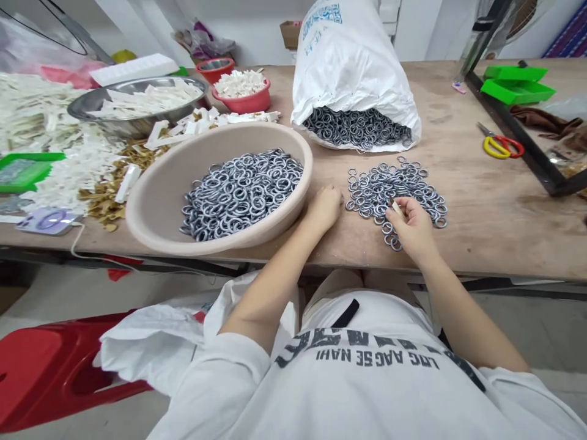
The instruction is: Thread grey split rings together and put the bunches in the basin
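Note:
Grey metal rings (373,186) lie in a loose pile on the table before me. My right hand (415,229) is closed at the pile's near side, pinching a small tool with a pale handle (398,209) and a dark tip. That tip points into the rings. My left hand (325,208) rests on the wood just left of the pile, its fingers curled in and partly hidden; I see nothing in them. Beside my left forearm stands a large beige basin (151,211), tilted towards me, with many more such rings inside.
Behind the pile, a white sack (353,73) lies open, full of rings. White strips fill a steel bowl (137,125) at back left; a red bowl (247,104) holds white pieces. Scissors (499,145), green trays (518,88) and a black metal frame (518,134) are on the right.

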The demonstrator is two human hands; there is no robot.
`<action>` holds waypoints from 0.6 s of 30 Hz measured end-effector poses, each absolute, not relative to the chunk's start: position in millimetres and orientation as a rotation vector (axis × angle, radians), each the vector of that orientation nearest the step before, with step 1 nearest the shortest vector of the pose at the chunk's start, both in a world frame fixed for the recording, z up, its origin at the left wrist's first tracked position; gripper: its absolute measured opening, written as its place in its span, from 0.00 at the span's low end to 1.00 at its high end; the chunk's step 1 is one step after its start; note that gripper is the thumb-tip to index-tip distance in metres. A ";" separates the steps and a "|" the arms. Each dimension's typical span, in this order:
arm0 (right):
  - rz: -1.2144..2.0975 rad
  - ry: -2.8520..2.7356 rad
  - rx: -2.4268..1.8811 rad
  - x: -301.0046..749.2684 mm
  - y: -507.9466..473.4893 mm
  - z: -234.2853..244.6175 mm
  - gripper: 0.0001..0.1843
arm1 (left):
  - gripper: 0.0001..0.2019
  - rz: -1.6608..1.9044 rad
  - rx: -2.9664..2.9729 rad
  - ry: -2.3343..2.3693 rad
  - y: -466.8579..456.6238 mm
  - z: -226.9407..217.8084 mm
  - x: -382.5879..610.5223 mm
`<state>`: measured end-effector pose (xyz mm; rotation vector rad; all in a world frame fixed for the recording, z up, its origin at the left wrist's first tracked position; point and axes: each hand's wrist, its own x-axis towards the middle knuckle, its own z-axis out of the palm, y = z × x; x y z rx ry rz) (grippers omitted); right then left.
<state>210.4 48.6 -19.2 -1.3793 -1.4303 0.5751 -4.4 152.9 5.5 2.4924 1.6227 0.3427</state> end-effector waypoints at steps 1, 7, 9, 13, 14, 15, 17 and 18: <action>0.606 -1.415 -1.381 207.3 47.3 -17.9 0.17 | 0.12 0.378 2.470 1.621 143.6 5.1 -9.0; 0.755 -1.438 -1.293 184.8 36.1 -0.3 0.17 | 0.10 1.040 1.672 1.206 83.0 6.5 -13.7; 0.840 -1.482 -1.169 178.0 29.8 6.2 0.17 | 0.13 1.063 1.314 0.970 60.7 8.6 -6.3; 0.908 -1.534 -1.105 170.8 18.8 19.9 0.13 | 0.16 0.981 1.070 0.804 26.3 16.2 8.2; 0.923 -1.530 -1.114 170.2 17.0 23.3 0.13 | 0.17 0.983 1.090 0.822 21.2 18.4 10.5; 0.959 -1.513 -1.109 169.7 15.5 26.3 0.13 | 0.17 0.985 1.118 0.845 17.6 20.2 12.3; 1.098 -1.438 -1.045 168.5 12.7 31.0 0.15 | 0.18 0.981 1.149 0.875 13.4 22.3 14.8; 1.170 -1.395 -1.000 167.7 11.2 32.4 0.16 | 0.19 0.972 1.143 0.879 12.2 22.3 15.8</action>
